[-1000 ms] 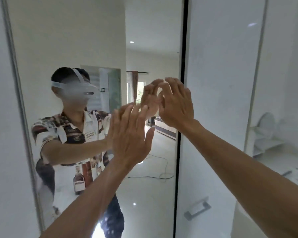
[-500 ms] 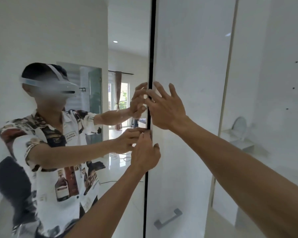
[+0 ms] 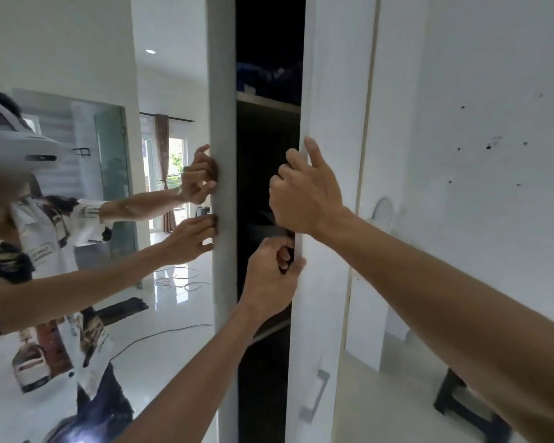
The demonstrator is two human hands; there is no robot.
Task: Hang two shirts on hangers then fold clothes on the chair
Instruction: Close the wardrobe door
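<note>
I face a wardrobe with a mirrored door on the left and a white door on the right. Between them is a dark gap into the wardrobe. My right hand grips the white door's left edge, fingers curled round it into the gap. Just below, my left hand holds the same edge. Dark folded clothes lie on an upper shelf inside. No shirt, hanger or chair with clothes shows.
A metal handle sits low on the white door. A black stool stands at the lower right by the white wall. The mirror reflects me, a tiled floor and a loose cable.
The two doors met at a thin seam before; now a wide dark gap stands between them. Both hands went from flat on the doors to curled round the white door's edge.
</note>
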